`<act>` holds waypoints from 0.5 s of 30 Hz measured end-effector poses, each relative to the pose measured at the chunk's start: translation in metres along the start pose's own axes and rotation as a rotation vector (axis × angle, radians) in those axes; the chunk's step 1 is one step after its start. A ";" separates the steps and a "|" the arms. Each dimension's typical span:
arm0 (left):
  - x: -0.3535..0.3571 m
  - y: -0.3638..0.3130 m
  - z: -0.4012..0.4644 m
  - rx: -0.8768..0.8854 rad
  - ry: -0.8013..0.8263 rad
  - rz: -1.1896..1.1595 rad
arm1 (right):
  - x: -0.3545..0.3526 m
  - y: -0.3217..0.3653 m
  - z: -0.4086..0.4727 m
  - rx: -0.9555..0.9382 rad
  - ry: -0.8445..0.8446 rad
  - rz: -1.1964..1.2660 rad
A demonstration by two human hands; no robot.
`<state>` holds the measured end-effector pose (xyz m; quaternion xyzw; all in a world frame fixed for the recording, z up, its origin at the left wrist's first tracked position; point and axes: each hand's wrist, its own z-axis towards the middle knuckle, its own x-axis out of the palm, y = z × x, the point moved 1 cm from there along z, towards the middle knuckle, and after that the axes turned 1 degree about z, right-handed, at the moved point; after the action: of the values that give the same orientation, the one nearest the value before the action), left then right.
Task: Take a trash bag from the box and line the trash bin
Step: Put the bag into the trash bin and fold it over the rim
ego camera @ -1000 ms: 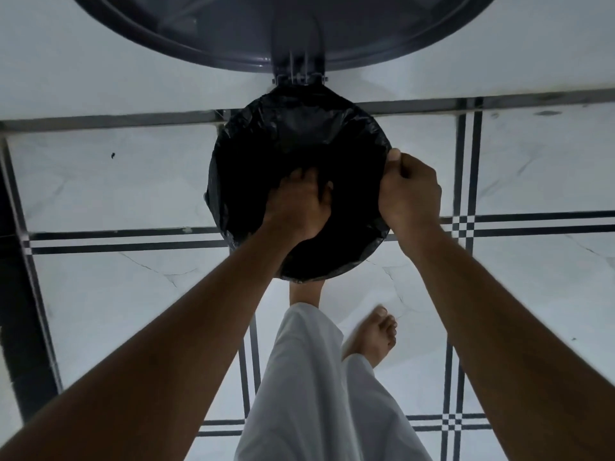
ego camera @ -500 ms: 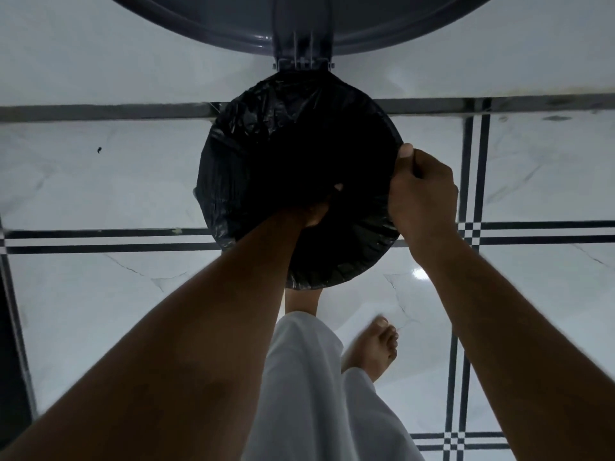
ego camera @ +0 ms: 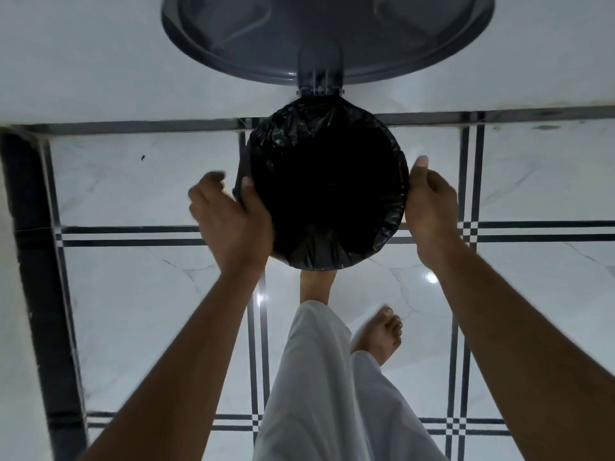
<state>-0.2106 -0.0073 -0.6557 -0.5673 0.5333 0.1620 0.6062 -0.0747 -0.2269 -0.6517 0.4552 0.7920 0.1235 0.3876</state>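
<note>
A round trash bin stands on the floor below me, its mouth covered by a black trash bag [ego camera: 329, 194] whose edge is folded out over the rim. The bin's grey lid [ego camera: 326, 34] stands open behind it on its hinge. My left hand [ego camera: 233, 221] grips the left rim, thumb on the bag's edge and fingers spread outside. My right hand [ego camera: 432, 211] holds the bag's folded edge against the bin's right side, thumb pointing up. No box is in view.
White marble floor tiles [ego camera: 133, 294] with black line borders surround the bin. A white wall [ego camera: 100, 61] runs right behind it. One bare foot [ego camera: 379, 334] stands near the bin and the other [ego camera: 316, 284] reaches under its front edge. A black strip [ego camera: 40, 261] runs along the left.
My left hand has come out of the inside of the bag and now grips the left rim. My right hand has stayed at the right rim, its thumb now raised.
</note>
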 end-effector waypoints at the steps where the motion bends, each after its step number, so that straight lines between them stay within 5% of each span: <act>1: 0.000 0.011 0.002 -0.118 0.041 -0.073 | 0.001 -0.005 -0.006 0.035 0.006 0.034; 4: 0.000 0.025 -0.003 -0.120 0.207 -0.187 | 0.006 -0.019 -0.021 0.061 0.050 0.134; 8: 0.004 0.027 0.002 -0.077 0.226 -0.134 | 0.011 -0.028 -0.023 0.104 0.097 0.222; 15: -0.001 0.035 0.047 -0.553 0.405 -0.618 | 0.011 -0.018 -0.022 0.161 0.150 0.197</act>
<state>-0.2179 0.0441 -0.6828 -0.8603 0.3838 -0.0044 0.3356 -0.1047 -0.2247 -0.6524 0.5498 0.7776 0.1307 0.2756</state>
